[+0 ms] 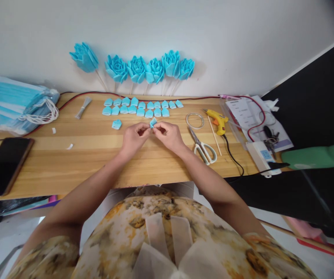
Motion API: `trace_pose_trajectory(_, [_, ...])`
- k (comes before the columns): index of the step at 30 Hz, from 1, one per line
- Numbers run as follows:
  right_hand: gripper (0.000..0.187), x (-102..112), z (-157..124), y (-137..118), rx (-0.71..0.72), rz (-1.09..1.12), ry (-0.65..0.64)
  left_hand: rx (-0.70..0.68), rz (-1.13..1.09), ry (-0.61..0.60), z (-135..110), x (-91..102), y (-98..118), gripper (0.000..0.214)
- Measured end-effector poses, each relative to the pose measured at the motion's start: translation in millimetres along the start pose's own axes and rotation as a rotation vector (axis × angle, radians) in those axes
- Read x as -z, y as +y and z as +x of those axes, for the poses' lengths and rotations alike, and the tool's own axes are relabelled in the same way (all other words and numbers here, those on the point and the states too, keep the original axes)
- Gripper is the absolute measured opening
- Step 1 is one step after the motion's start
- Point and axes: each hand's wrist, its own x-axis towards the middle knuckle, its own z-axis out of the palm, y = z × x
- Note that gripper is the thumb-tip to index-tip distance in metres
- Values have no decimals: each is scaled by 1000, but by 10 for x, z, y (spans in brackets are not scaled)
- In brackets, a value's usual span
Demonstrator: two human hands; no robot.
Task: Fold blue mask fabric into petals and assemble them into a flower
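Between my two hands is a small folded blue piece (pixel 153 123), pinched by the fingertips above the wooden table. My left hand (pixel 135 135) is closed on its left side, thumb against forefinger. From the right, my right hand (pixel 169 135) pinches the same piece. A loose folded blue piece (pixel 116 124) lies just left of my left hand. Behind the hands, several folded blue petals (pixel 132 109) are laid out in two rows. Several blue fabric flowers (pixel 137 69) on thin sticks lean against the wall.
Right of my hands lie scissors (pixel 204 149), a tape roll (pixel 195 121), a wooden stick (pixel 214 135) and a yellow glue gun (pixel 218 121). Farther right are a power strip (pixel 262 157) and a green bottle (pixel 314 157). At left are blue face masks (pixel 12 99) and a phone (pixel 5 166).
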Motion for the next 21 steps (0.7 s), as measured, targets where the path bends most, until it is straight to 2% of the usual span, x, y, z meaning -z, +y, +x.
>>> trace_pose_trajectory(6, [17,30,24,-32,-116,153,-36,28,51,28,39,8,12,14])
trace_pose_trajectory(9, [22,58,58,-3,-198,271,-16,41,42,93,115,150,105,12])
trace_pose_trajectory(11, [23,69,80,36,-234,337,17,23,-6,177,160,354,203,11])
trace_pose_trajectory(13, [22,71,95,76,-251,384,39,-11,-45,277,170,640,292,8])
trace_pose_trajectory(15, [22,68,99,100,-256,408,40,-88,79,339,132,975,324,8])
trace_pose_trajectory(19, [22,62,88,74,-242,417,15,-7,484,367,-61,1621,144,10])
trace_pose_trajectory(21, [21,61,79,43,-233,410,2,53,623,326,-175,1871,-16,10])
